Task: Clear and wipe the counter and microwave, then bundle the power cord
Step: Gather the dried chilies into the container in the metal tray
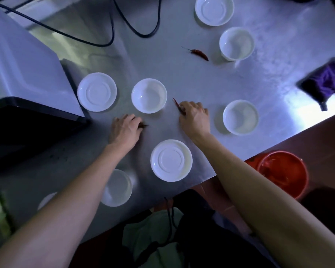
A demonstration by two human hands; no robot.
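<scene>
Several small white bowls, some upright and some upside down, lie scattered on the steel counter [259, 80]. My left hand [124, 128] curls around dried chillies [143, 125] beside an upright bowl [149, 95]. My right hand [194, 118] pinches a dried red chilli [176, 104] against the counter. Another dried chilli [199, 53] lies farther back near a bowl [236, 44]. The microwave [27, 74] stands at the left. Its black power cord [112, 26] loops across the back of the counter. A purple cloth [327, 82] lies at the right edge.
An upturned bowl [171, 160] sits between my forearms near the counter's front edge. Another bowl [240, 117] is right of my right hand. A red bucket [283, 173] stands on the floor below the counter's right corner.
</scene>
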